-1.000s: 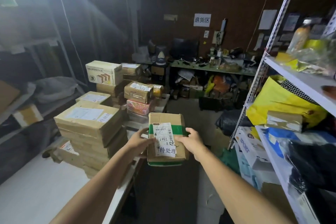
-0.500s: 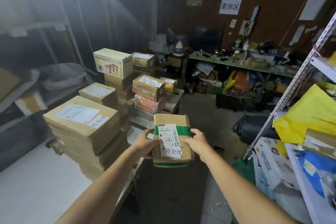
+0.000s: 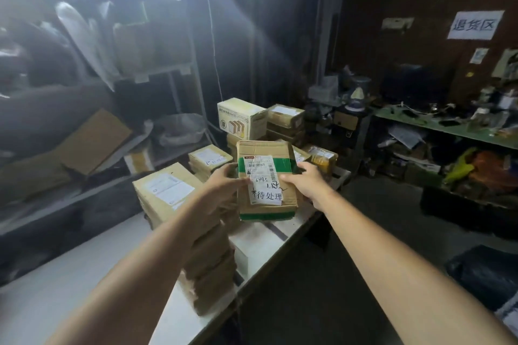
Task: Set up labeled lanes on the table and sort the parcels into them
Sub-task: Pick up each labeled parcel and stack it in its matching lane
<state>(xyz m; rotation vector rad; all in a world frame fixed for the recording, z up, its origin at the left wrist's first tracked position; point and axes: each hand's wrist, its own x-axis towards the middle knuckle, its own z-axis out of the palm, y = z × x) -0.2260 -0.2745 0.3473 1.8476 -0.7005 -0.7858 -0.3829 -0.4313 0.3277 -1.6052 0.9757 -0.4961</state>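
Observation:
I hold a brown cardboard parcel (image 3: 266,176) with green tape bands and a white label with handwritten characters. My left hand (image 3: 221,185) grips its left edge and my right hand (image 3: 308,182) its right edge. The parcel hangs above the white table (image 3: 266,235), over its right part. A tall stack of brown parcels (image 3: 168,190) stands on the table under my left forearm. Further back are more boxes, with a white printed carton (image 3: 242,117) on top.
Metal shelves with flat cardboard and bags (image 3: 92,143) run along the left. A green workbench (image 3: 437,126) cluttered with tools stands at the back right, a white paper sign (image 3: 475,24) above it. A dark bag (image 3: 485,272) lies on the floor at right.
The view has swung left; the right-hand shelf has left the frame. The parcel in both hands has moved from beyond the table's edge to above the table, near the stacks.

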